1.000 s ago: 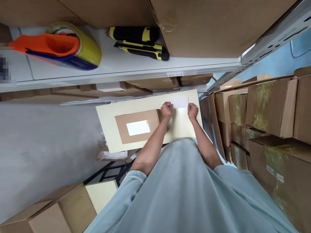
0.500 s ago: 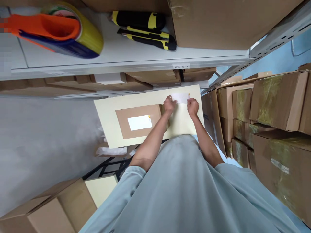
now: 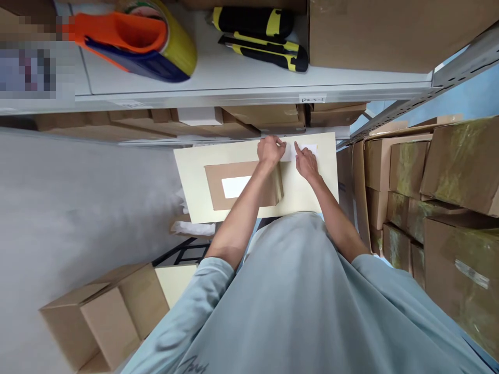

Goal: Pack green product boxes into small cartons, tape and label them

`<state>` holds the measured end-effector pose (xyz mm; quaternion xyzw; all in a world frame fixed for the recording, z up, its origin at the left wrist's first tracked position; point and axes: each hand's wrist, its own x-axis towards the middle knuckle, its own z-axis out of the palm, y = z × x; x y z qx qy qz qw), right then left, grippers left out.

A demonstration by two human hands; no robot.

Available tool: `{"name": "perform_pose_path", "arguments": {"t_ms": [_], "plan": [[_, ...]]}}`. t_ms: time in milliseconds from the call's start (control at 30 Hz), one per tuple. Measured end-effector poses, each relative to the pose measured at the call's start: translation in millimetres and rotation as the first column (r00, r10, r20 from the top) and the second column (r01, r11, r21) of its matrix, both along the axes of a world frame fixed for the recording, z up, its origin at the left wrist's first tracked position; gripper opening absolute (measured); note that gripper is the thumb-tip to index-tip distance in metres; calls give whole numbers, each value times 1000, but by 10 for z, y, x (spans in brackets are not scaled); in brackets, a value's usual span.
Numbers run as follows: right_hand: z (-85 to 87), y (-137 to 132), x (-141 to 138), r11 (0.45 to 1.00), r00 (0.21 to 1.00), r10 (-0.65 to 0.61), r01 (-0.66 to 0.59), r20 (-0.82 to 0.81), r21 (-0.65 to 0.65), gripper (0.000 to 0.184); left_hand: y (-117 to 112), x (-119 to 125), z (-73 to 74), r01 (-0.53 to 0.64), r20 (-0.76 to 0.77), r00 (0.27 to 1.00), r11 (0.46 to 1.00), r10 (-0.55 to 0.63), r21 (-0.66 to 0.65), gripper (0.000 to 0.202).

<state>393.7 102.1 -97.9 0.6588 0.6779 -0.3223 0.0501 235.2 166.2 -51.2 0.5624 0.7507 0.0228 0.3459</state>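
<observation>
On the cream board (image 3: pixel 307 195), my left hand (image 3: pixel 272 149) is closed, with thumb and index finger pinching a white paper slip (image 3: pixel 286 152). My right hand (image 3: pixel 306 162) lies just right of it, index finger stretched out and the other fingers partly curled. Beside and partly behind that hand is a white label (image 3: pixel 311 149) with a small orange mark at its right end. Whether slip and label are joined is unclear. Under my left forearm sits a flat cardboard box (image 3: pixel 215 187), bearing a white sticker (image 3: pixel 235 187) that the forearm partly covers.
Above the board runs a grey shelf (image 3: pixel 156 96) with a tape dispenser (image 3: pixel 136 47), two yellow-black utility knives (image 3: pixel 268 49) and a carton (image 3: pixel 390 36). Taped cartons (image 3: pixel 460 161) are stacked at right. An open carton (image 3: pixel 105 317) stands at lower left, near a grey wall (image 3: pixel 97 208).
My hands have moved closer together. My right index finger has straightened, and the white paper between the hands now shows as two pieces. The view has shifted slightly left.
</observation>
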Motion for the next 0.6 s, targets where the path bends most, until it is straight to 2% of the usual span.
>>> {"name": "perform_pose_path", "arguments": {"t_ms": [67,167,467,600], "plan": [[-72,119,-59,992,997,63,-57,48,-115,80,3,-56,18,-5,-33,999,1000,4,-7,20],[-159,202,-142,973,991,91,-68,95,-220,89,-22,-82,25,-25,-53,998,999,24,-26,18],[-283,283,-158,960,987,109,-74,118,-270,88,-122,-114,26,-59,-68,996,998,57,-18,19],[-302,319,-150,958,990,103,-72,99,-276,96,-192,-90,58,-62,-77,995,998,61,-9,21]]}}
